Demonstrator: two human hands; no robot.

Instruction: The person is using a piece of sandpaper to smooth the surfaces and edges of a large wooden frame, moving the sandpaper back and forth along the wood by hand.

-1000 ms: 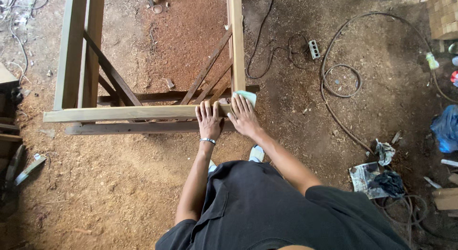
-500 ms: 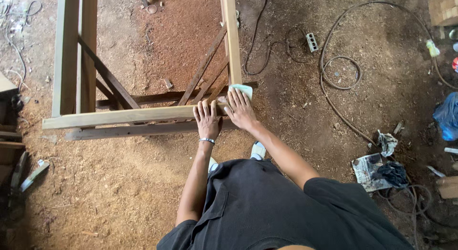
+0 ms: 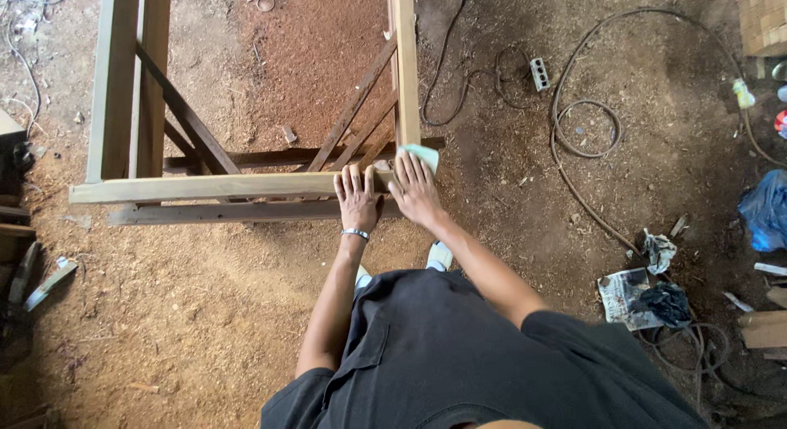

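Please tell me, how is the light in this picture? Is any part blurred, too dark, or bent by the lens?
Head view: soft, even daylight, no glare; both hands, left hand and right hand, look sharp on the wooden frame. Head view: the left edge and bottom corners fall into shadow. Head view: the frame's long rails lean outward, a wide-lens effect.

We are in a rough woodworking workshop: the dirt floor is thick with reddish sawdust, and a bare timber frame of unfinished rails and diagonal braces stands on it. To the right, black cables loop over the ground to a power strip. Offcuts of wood and crumpled rags lie at the near right, perhaps beside scrap paper
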